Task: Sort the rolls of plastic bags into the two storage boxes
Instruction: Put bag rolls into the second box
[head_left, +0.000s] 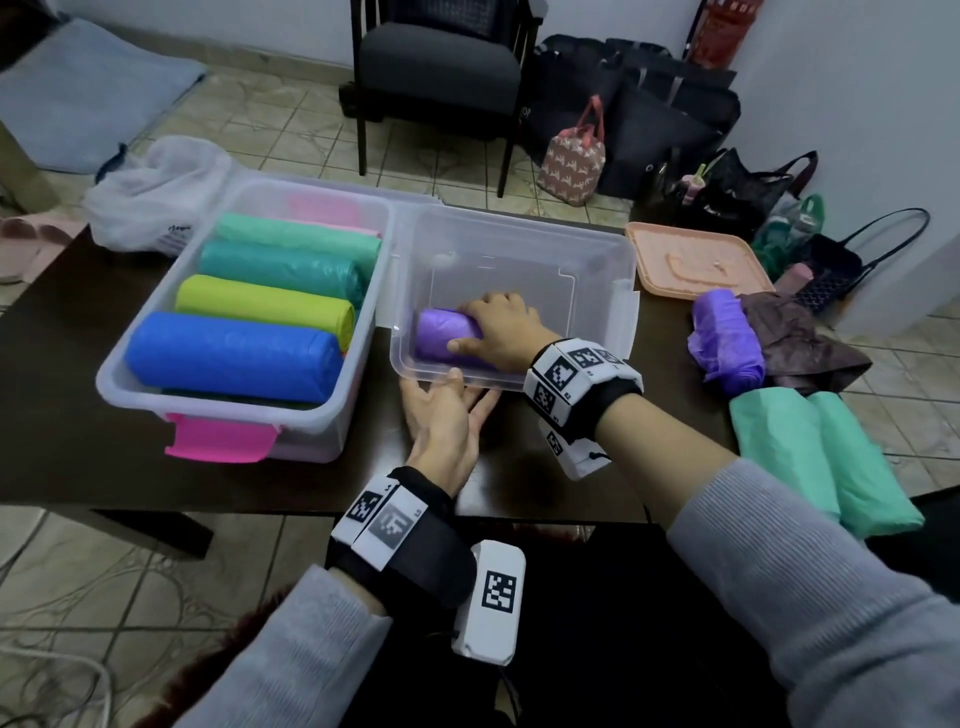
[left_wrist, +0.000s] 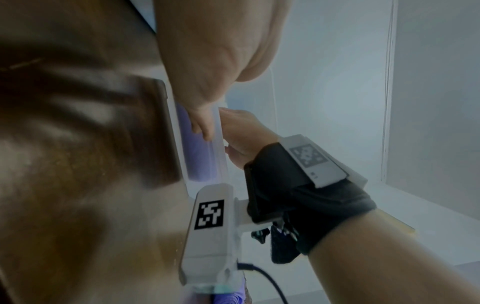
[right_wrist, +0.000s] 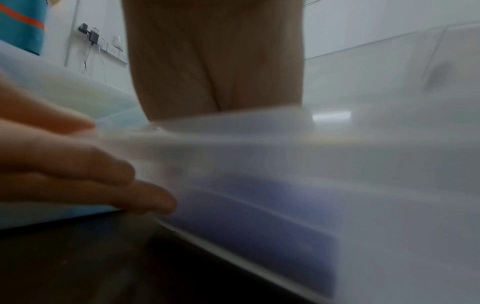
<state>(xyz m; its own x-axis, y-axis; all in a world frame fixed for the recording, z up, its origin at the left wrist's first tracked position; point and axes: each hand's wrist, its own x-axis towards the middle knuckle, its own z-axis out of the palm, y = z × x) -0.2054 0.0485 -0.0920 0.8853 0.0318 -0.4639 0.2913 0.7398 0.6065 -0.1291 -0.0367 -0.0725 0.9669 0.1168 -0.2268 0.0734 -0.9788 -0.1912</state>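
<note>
A purple roll (head_left: 441, 340) lies in the near left corner of the clear right box (head_left: 519, 228). My right hand (head_left: 488, 325) reaches into the box and grips this roll, fingers curled over its top and thumb on its near side. My left hand (head_left: 449, 402) lies flat against the outside of the box's near wall, thumb at the rim. Through that wall the purple roll (right_wrist: 259, 216) shows in the right wrist view, with the left hand's fingers (right_wrist: 103, 174) straight along the plastic. The left box (head_left: 119, 374) holds blue, yellow-green, teal, mint and pink rolls.
On the table's right side lie another purple roll (head_left: 727, 343) and two mint rolls (head_left: 831, 457), beside a dark crumpled bag (head_left: 810, 343). A peach lid (head_left: 696, 260) sits behind the right box. A white plastic bag (head_left: 156, 192) lies behind the left box.
</note>
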